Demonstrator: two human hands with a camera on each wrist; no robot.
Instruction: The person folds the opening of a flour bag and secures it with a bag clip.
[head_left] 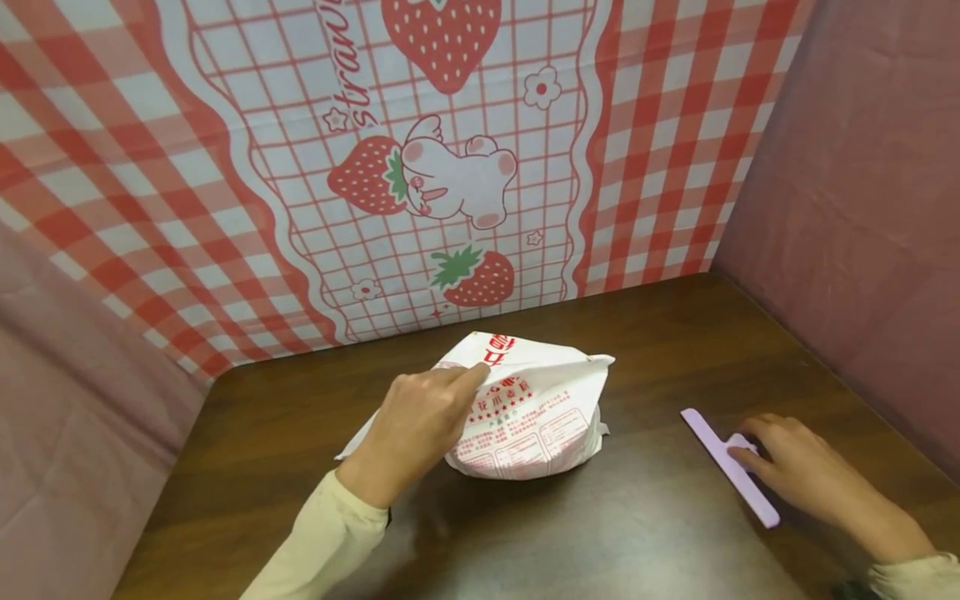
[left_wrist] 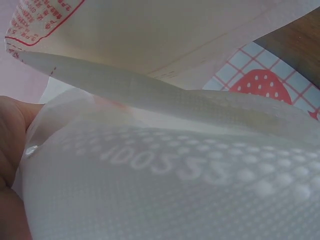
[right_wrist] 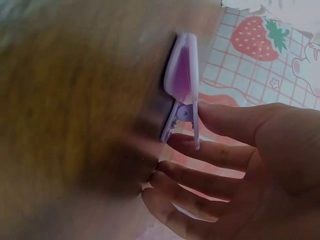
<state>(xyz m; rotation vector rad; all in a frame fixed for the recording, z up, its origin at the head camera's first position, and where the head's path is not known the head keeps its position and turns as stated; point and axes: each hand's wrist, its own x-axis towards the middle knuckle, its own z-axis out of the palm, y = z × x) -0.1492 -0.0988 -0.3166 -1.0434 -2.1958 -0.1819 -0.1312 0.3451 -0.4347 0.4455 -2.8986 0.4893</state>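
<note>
The purple clip [head_left: 729,468] lies at the right side of the table, and I see my right hand [head_left: 802,471] pinching its short handles between thumb and forefinger, the other fingers loosely bent beside it. From the right wrist view I can't quite tell whether the clip rests fully on the wood or is tipped a little off it. My left hand [head_left: 420,421] grips the white bag [head_left: 536,425] at its upper left, fingers bent over the printed paper. The bag sits near the middle of the table, well apart from the clip, its top creased and red lettering facing me; close up, the left wrist view shows translucent plastic [left_wrist: 150,200] with raised dots. Beneath everything is the dark brown table [head_left: 637,525]. Behind it hangs a red-and-white checked cloth [head_left: 652,158] with strawberries, and pink fabric [head_left: 862,208] flanks both sides.
</note>
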